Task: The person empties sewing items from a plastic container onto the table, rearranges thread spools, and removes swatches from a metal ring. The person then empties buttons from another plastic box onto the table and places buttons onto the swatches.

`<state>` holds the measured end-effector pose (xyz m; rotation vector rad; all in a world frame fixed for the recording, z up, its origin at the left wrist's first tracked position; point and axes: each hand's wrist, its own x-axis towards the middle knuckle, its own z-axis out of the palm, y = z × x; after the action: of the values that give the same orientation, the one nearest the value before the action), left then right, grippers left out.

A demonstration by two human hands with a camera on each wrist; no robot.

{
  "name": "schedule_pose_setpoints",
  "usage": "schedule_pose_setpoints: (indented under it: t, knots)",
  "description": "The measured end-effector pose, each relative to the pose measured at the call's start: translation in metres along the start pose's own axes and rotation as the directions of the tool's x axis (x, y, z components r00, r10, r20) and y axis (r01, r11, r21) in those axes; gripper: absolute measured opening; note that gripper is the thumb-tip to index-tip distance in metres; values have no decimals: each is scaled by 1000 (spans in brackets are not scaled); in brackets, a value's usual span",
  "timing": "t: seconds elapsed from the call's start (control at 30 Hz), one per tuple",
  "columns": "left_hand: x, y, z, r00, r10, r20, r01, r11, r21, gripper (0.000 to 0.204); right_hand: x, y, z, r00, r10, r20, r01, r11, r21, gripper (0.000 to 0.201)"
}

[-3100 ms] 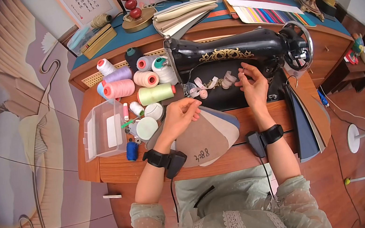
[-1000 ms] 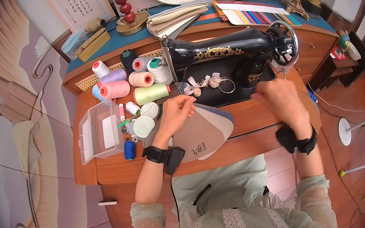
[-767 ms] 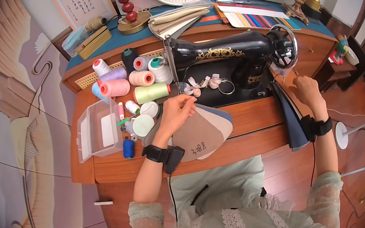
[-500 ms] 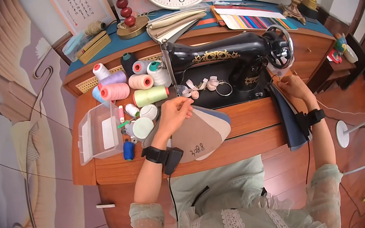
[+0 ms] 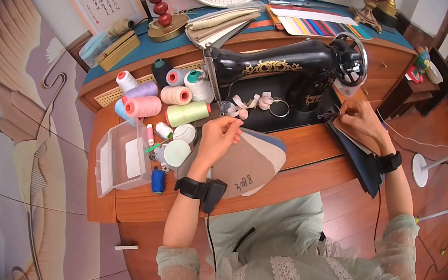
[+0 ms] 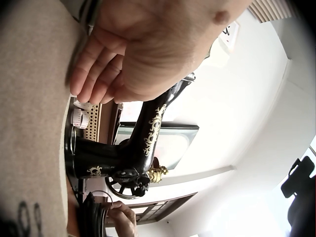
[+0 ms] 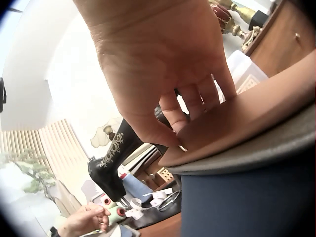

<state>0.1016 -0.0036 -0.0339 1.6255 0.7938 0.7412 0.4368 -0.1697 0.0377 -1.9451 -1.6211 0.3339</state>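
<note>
In the head view, my right hand (image 5: 361, 119) pinches the top corner of a bundle of swatches (image 5: 357, 158) at the table's right side. Close up in the right wrist view, thumb and fingers meet at the corner of the brown top swatch (image 7: 242, 123), with grey and navy ones beneath. My left hand (image 5: 217, 141) hovers with loosely bent fingers, holding nothing, over a fan of grey-brown swatches (image 5: 245, 168) marked in black. A silver ring (image 5: 279, 108) lies on the black sewing machine's bed beside a rolled tape measure (image 5: 265, 100).
The black sewing machine (image 5: 276, 60) stands behind both hands. Left of it are several thread cones (image 5: 144, 107), a clear plastic box (image 5: 119, 158) and a blue spool (image 5: 157, 180). Folded cloths (image 5: 224, 24) and a colour card (image 5: 317, 24) lie on the back shelf.
My right hand has moved from over the machine bed to the swatch bundle and taken hold of its corner, tilting it. The silver ring now lies on the bed. My left hand stays put.
</note>
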Motion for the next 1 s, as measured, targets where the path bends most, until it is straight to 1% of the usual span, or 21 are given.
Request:
schedule_pose_setpoints:
  t: [0.07, 0.1, 0.17, 0.2, 0.3, 0.33, 0.37, 0.4, 0.43, 0.47, 0.53, 0.57, 0.6, 0.7, 0.73, 0.8, 0.83, 0.9, 0.93, 1.0]
  knots:
    - [0, 1, -1, 1000, -1, 2, 1, 1000, -7, 23, 0, -6, 4, 999, -8, 34, 4, 994, 105, 16]
    - [0, 1, 0, 1000, -7, 0, 7, 1000, 0, 23, -1, -16, 4, 999, -10, 36, 6, 995, 103, 16]
    - [-1, 5, 1, 1000, -11, 0, 11, 1000, 6, 23, -3, -43, 3, 995, 6, 95, -11, 999, 48, 18]
    - [-2, 8, 1, 1000, -6, 11, 6, 1000, 8, 23, -3, -53, 4, 996, 8, 92, -12, 999, 46, 18]
    - [-4, 11, 3, 999, -2, 52, 1, 1000, 22, 21, 2, -71, 13, 973, -139, 185, 126, 989, 77, 22]
    - [-4, 12, 3, 997, -3, 73, 1, 999, 33, 20, 4, -78, 15, 974, -134, 181, 122, 989, 79, 22]
    - [-4, 11, 4, 997, -4, 78, 1, 999, 36, 20, 7, -89, 17, 964, -158, 212, 128, 981, 147, 23]
    - [-4, 9, 5, 992, 31, 125, -30, 999, -13, 22, 11, -98, 20, 953, -184, 240, 133, 968, 215, 23]
    - [-4, 8, 5, 983, 68, 168, -59, 996, -62, 24, 19, -103, 26, 936, -223, 274, 160, 958, 237, 23]
    - [-6, 10, 7, 984, 69, 167, -60, 997, -58, 24, 26, -103, 33, 936, -226, 271, 162, 957, 240, 23]
    - [-9, 16, 12, 972, 92, 217, -68, 991, -112, 32, 41, -102, 52, 910, -275, 309, 136, 905, 404, 21]
    - [-9, 16, 13, 963, 91, 255, -63, 991, -116, 36, 47, -105, 59, 895, -312, 319, 129, 866, 483, 16]
    - [-9, 16, 14, 965, 89, 248, -62, 992, -114, 36, 52, -107, 65, 892, -318, 322, 133, 864, 486, 16]
    - [-6, 10, 14, 957, 104, 272, -36, 969, -246, 33, 63, -112, 81, 871, -382, 309, 101, 755, 648, 11]
    - [-4, 7, 13, 958, 103, 268, -35, 969, -247, 33, 65, -110, 85, 869, -385, 312, 101, 754, 649, 11]
    - [-1, 1, 11, 962, 116, 247, -27, 941, -338, 31, 68, -106, 93, 880, -374, 291, 66, 705, 706, 11]
    - [-1, -1, 12, 964, 115, 241, -28, 941, -339, 31, 68, -104, 96, 878, -378, 295, 66, 705, 706, 11]
    - [0, -3, 15, 981, 59, 182, 9, 936, -351, 28, 67, -100, 98, 894, -342, 290, 90, 770, 632, 11]
    - [1, -6, 15, 982, 58, 178, 9, 935, -355, 28, 67, -99, 98, 891, -343, 296, 88, 772, 630, 11]
    - [2, -10, 14, 985, 56, 165, 7, 933, -360, 27, 66, -96, 98, 912, -317, 261, 105, 795, 598, 13]
